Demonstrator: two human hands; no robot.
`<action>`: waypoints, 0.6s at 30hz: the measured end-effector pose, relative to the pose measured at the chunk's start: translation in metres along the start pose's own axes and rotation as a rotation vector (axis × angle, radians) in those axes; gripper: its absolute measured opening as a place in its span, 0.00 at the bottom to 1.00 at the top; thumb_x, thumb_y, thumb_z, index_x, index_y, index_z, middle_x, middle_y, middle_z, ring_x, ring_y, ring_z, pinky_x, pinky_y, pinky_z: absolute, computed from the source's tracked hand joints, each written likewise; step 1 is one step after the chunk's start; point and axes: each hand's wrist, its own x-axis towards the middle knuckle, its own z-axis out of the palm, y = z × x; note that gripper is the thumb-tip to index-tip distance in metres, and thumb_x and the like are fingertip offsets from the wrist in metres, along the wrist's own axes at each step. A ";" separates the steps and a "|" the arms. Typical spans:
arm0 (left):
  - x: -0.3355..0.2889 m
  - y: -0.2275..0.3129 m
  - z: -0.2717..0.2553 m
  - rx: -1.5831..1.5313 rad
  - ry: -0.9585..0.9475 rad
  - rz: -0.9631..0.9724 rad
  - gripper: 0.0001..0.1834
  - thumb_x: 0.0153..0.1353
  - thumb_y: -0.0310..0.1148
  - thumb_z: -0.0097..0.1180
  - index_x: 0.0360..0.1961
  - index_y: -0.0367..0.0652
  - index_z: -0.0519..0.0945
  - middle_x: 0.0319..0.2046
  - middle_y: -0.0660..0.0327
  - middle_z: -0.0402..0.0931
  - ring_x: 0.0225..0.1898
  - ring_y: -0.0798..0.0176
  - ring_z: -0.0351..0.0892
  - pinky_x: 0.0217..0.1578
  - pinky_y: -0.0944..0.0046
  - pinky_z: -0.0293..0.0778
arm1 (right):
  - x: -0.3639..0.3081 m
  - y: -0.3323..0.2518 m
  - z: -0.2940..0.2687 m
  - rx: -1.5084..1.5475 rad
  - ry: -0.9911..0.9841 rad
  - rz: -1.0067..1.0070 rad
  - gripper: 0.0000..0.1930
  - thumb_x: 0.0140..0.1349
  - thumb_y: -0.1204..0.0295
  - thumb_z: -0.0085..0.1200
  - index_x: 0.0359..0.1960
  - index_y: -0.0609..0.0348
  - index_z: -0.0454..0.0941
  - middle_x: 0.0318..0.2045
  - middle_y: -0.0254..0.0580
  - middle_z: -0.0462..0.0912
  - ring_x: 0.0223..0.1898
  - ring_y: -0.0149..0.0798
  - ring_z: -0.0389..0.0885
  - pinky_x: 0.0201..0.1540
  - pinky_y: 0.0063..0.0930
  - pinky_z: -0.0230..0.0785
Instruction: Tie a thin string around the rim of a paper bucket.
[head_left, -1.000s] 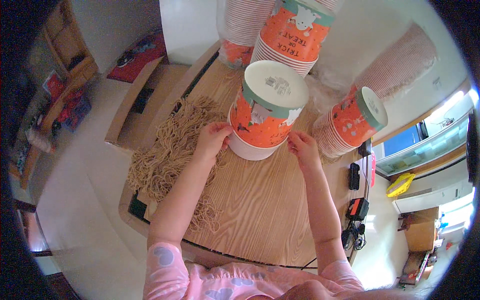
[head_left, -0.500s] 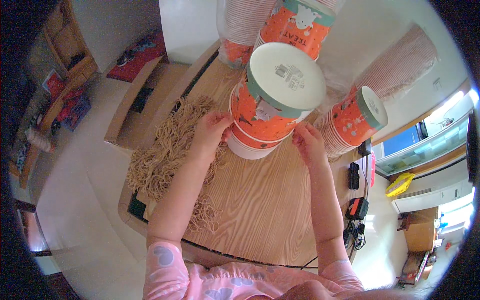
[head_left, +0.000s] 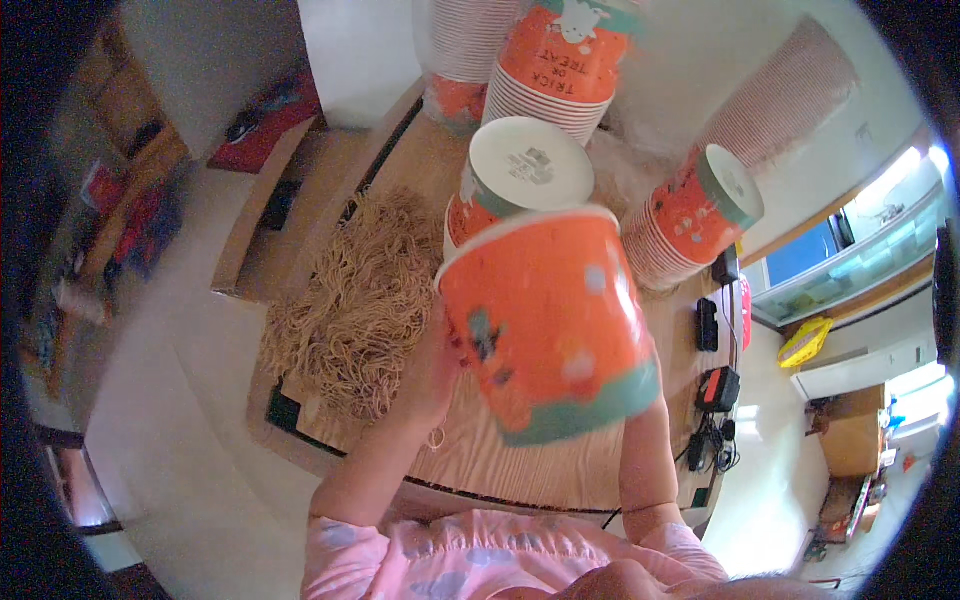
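Two hands of mine hold one orange paper cup (head_left: 545, 320) lifted close under the camera, tilted, its teal band toward me. My left hand (head_left: 435, 375) has its grip closed against the cup's left side; my right hand is hidden behind the cup, so I cannot tell how its grip sits. Just beyond the cup stands the stack of upturned cups (head_left: 520, 180) with a white base on top. Another stack (head_left: 695, 225) leans to the right. Left of them a heap of tan string loops (head_left: 350, 310) lies on the wooden surface (head_left: 500, 460).
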 end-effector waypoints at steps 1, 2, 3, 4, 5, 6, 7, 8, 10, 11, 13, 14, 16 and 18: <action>-0.011 0.003 0.006 0.024 -0.019 0.021 0.27 0.68 0.51 0.34 0.60 0.45 0.64 0.56 0.61 0.67 0.58 0.63 0.64 0.58 0.57 0.60 | -0.013 -0.003 0.014 -0.276 0.032 -0.030 0.26 0.65 0.68 0.45 0.63 0.64 0.57 0.60 0.42 0.66 0.60 0.34 0.63 0.62 0.30 0.54; -0.020 0.004 0.008 0.048 -0.040 0.040 0.30 0.68 0.55 0.31 0.61 0.45 0.62 0.58 0.61 0.65 0.59 0.64 0.63 0.61 0.59 0.55 | -0.019 -0.005 0.014 -0.296 -0.036 -0.044 0.24 0.65 0.72 0.45 0.62 0.65 0.60 0.59 0.41 0.67 0.59 0.34 0.64 0.61 0.30 0.56; -0.022 -0.008 0.001 0.065 -0.065 0.027 0.31 0.67 0.55 0.31 0.62 0.45 0.61 0.59 0.61 0.64 0.60 0.63 0.61 0.62 0.60 0.53 | -0.032 -0.004 0.005 -0.386 -0.056 -0.049 0.23 0.64 0.75 0.45 0.61 0.65 0.61 0.58 0.41 0.68 0.59 0.33 0.65 0.61 0.29 0.56; -0.025 -0.024 -0.011 0.081 -0.082 0.026 0.31 0.67 0.55 0.31 0.63 0.45 0.60 0.60 0.60 0.63 0.61 0.63 0.60 0.63 0.60 0.51 | -0.044 -0.002 0.001 -0.473 -0.090 -0.056 0.22 0.64 0.77 0.45 0.60 0.66 0.62 0.56 0.40 0.69 0.58 0.33 0.65 0.60 0.28 0.57; -0.032 -0.043 -0.021 0.095 -0.036 -0.066 0.30 0.67 0.52 0.36 0.62 0.43 0.60 0.60 0.60 0.62 0.61 0.63 0.61 0.62 0.60 0.54 | -0.054 -0.003 0.007 -0.539 -0.030 -0.051 0.21 0.62 0.81 0.44 0.58 0.66 0.64 0.54 0.39 0.71 0.57 0.32 0.66 0.59 0.27 0.58; -0.032 -0.072 -0.047 0.110 -0.042 -0.076 0.30 0.67 0.52 0.36 0.62 0.43 0.60 0.60 0.60 0.62 0.61 0.63 0.61 0.62 0.60 0.54 | -0.064 -0.001 0.008 -0.528 -0.015 -0.054 0.21 0.62 0.81 0.44 0.58 0.66 0.64 0.54 0.39 0.71 0.57 0.32 0.66 0.59 0.27 0.58; -0.039 -0.106 -0.068 0.052 -0.049 -0.024 0.29 0.67 0.50 0.37 0.62 0.43 0.60 0.60 0.59 0.62 0.61 0.62 0.61 0.62 0.59 0.55 | -0.077 0.003 0.010 -0.507 -0.002 -0.049 0.21 0.63 0.82 0.43 0.58 0.66 0.64 0.54 0.39 0.71 0.57 0.32 0.66 0.59 0.27 0.58; -0.044 -0.137 -0.091 -0.002 -0.059 0.028 0.28 0.67 0.49 0.38 0.63 0.43 0.60 0.60 0.59 0.62 0.61 0.61 0.61 0.62 0.58 0.56 | -0.088 0.007 0.010 -0.484 0.014 -0.048 0.20 0.63 0.82 0.43 0.58 0.66 0.64 0.54 0.39 0.71 0.57 0.32 0.66 0.59 0.27 0.58; -0.032 -0.191 -0.124 -0.119 -0.077 0.138 0.27 0.67 0.45 0.40 0.63 0.42 0.60 0.61 0.57 0.61 0.61 0.59 0.61 0.61 0.55 0.57 | -0.104 0.017 0.017 -0.506 0.039 -0.091 0.21 0.62 0.83 0.42 0.58 0.66 0.64 0.54 0.40 0.71 0.57 0.32 0.66 0.59 0.27 0.58; -0.035 -0.193 -0.128 -0.174 -0.098 0.187 0.27 0.67 0.44 0.41 0.63 0.42 0.60 0.61 0.56 0.61 0.61 0.58 0.61 0.61 0.54 0.58 | -0.109 0.023 0.016 -0.540 0.067 -0.145 0.21 0.62 0.83 0.42 0.58 0.66 0.64 0.54 0.40 0.71 0.57 0.32 0.66 0.59 0.27 0.58; -0.046 -0.162 -0.089 0.277 -0.103 0.223 0.26 0.66 0.42 0.42 0.61 0.40 0.62 0.58 0.55 0.65 0.59 0.58 0.64 0.58 0.56 0.62 | -0.119 0.031 0.011 -0.542 0.153 -0.156 0.20 0.62 0.84 0.42 0.58 0.66 0.65 0.53 0.40 0.71 0.56 0.32 0.67 0.59 0.28 0.58; -0.052 -0.137 -0.065 0.714 -0.081 0.288 0.25 0.65 0.41 0.43 0.59 0.38 0.64 0.55 0.54 0.68 0.56 0.59 0.68 0.55 0.57 0.65 | -0.124 0.031 0.013 -0.522 0.184 -0.153 0.20 0.62 0.84 0.41 0.57 0.66 0.65 0.53 0.40 0.72 0.56 0.33 0.67 0.59 0.28 0.59; -0.047 -0.144 -0.074 0.529 -0.061 0.168 0.22 0.66 0.39 0.42 0.57 0.38 0.67 0.52 0.51 0.71 0.54 0.57 0.71 0.53 0.56 0.66 | -0.131 0.037 0.010 -0.537 0.203 -0.192 0.18 0.64 0.82 0.42 0.56 0.65 0.66 0.52 0.40 0.73 0.55 0.33 0.69 0.59 0.28 0.60; -0.045 -0.143 -0.074 0.515 -0.048 0.343 0.20 0.66 0.37 0.41 0.55 0.38 0.69 0.53 0.51 0.71 0.54 0.57 0.71 0.53 0.57 0.66 | -0.141 0.038 0.004 -0.509 0.218 -0.195 0.18 0.64 0.80 0.43 0.56 0.65 0.66 0.52 0.40 0.73 0.54 0.33 0.69 0.59 0.28 0.60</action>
